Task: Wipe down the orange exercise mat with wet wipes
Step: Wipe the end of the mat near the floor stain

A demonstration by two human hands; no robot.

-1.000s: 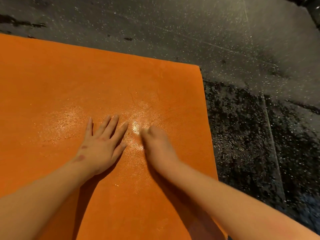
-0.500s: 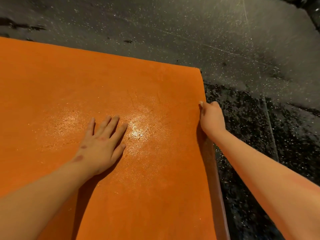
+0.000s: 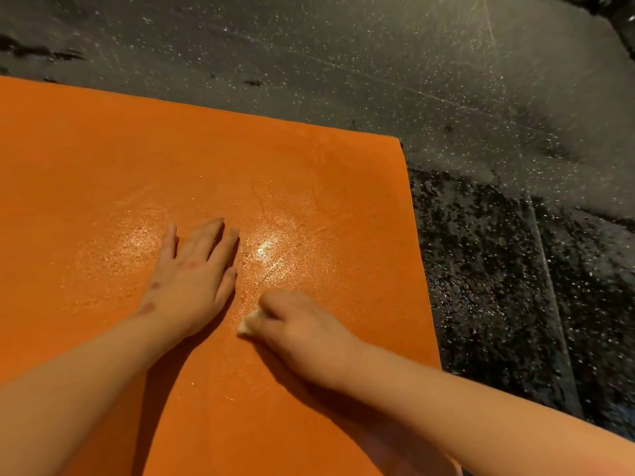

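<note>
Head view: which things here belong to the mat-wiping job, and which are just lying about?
Part of the job:
- flat orange textured exercise mat
- small white wet wipe, gripped by the right hand
- left hand, pressed flat on the mat

Not part of the job:
- dark speckled floor beside and beyond the mat

1. The floor [image 3: 378, 63] is dark speckled rubber with white flecks, and thin pale seams cross it.
2. The orange exercise mat [image 3: 137, 149] lies flat directly on it, with its far edge and right edge meeting at a corner.
3. Beyond the mat's far edge the floor looks grey and dull.
4. Right of the mat it is darker, blotchy and glistening.
5. Black patches [image 3: 37, 51] mark the floor beyond the mat's far edge, toward the left.
</note>
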